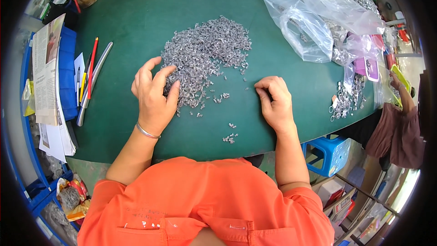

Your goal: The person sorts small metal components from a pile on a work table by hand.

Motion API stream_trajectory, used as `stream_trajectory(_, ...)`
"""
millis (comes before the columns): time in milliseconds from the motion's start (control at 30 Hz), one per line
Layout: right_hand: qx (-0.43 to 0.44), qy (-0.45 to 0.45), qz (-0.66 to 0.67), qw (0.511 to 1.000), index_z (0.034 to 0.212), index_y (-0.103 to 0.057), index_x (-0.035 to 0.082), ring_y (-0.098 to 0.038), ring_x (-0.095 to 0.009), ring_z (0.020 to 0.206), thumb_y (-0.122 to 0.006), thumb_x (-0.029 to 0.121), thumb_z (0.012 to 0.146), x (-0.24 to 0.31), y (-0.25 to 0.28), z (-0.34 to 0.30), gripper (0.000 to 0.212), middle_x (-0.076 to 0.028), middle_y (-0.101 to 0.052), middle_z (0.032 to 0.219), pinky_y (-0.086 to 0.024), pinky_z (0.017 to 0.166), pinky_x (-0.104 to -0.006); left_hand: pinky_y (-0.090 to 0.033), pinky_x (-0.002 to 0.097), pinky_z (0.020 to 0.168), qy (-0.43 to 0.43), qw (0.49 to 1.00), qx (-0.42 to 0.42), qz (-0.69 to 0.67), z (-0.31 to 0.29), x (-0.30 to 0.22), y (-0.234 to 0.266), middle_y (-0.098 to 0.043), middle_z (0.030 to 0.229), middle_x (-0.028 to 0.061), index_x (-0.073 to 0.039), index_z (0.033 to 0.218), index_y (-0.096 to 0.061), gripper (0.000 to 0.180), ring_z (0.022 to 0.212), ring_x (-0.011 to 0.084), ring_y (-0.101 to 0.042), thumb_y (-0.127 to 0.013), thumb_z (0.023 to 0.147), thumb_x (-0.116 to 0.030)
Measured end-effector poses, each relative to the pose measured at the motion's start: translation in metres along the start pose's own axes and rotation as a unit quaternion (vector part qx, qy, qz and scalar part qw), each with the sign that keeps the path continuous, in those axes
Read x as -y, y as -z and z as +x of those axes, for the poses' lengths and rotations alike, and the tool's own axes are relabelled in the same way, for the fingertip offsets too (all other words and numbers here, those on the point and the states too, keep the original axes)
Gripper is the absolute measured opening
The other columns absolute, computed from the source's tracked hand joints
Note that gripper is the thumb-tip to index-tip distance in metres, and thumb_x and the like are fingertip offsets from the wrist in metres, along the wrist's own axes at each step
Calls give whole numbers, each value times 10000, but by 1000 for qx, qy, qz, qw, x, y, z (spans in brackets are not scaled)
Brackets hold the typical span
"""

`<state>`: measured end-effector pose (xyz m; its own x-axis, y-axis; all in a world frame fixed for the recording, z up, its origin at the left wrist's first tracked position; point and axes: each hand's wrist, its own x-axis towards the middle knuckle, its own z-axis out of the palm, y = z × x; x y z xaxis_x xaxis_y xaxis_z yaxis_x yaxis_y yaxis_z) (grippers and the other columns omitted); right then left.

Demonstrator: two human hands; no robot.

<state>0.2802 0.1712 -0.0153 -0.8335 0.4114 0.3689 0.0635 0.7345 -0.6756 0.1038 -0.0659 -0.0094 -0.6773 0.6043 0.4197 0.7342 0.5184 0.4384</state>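
A wide heap of tiny, shiny grey metal parts (207, 48) lies on the green tabletop (123, 32) in front of me. My left hand (154, 86) rests at the heap's left edge, open, its fingers apart and the thumb touching the nearest parts. To the right of the heap, my right hand (276, 101) is on the table, fingers curled in and thumb against the index finger. Whatever it may hold is too small or hidden to make out. Between my hands lies a small cluster of parts (221, 97); another little cluster (230, 138) is nearer to me.
Clear plastic bags (314, 23) with metal pieces fill the far right, beside a purple basket (366, 68) and loose metal rings (347, 100). Pens (93, 68) and newspapers (47, 73) lie at left. A blue stool (328, 155) stands below. Another person's arm (403, 92) shows at right.
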Motion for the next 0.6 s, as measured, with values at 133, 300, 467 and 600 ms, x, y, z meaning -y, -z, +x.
stream_trajectory(133,16,24,-18,999,1000,-705,70,-598,-288,859,-737,-13,792,3,-6,1,226,-78,-654,934,-474,785,-390,-341,458,1103,16,999,31,-1,-3,6,-4,-571,1373,151,-91,1232,-647,355,1285,343,-529,-699,888,-162)
stream_trajectory(300,41,13,-41,998,926,-729,100,-576,-256,876,-766,67,795,4,-5,0,140,-44,-633,928,-444,816,-379,-294,498,1115,24,999,29,-26,-3,9,-7,-574,1346,125,-109,1231,-638,379,1299,322,-516,-711,866,-178)
stream_trajectory(467,243,53,91,964,866,-750,80,-605,-246,875,-796,72,785,17,18,7,93,-54,-649,882,-439,862,-361,-334,458,1110,20,999,34,-7,-4,10,-5,-584,1360,146,-78,1238,-639,361,1291,336,-531,-693,893,-171)
stream_trajectory(600,39,36,-13,998,877,-695,56,-599,-302,841,-769,33,785,11,-4,15,120,-88,-638,883,-491,767,-393,-335,455,1110,24,999,31,-37,-2,9,-7,-593,1336,143,-77,1214,-652,358,1285,331,-536,-711,869,-155)
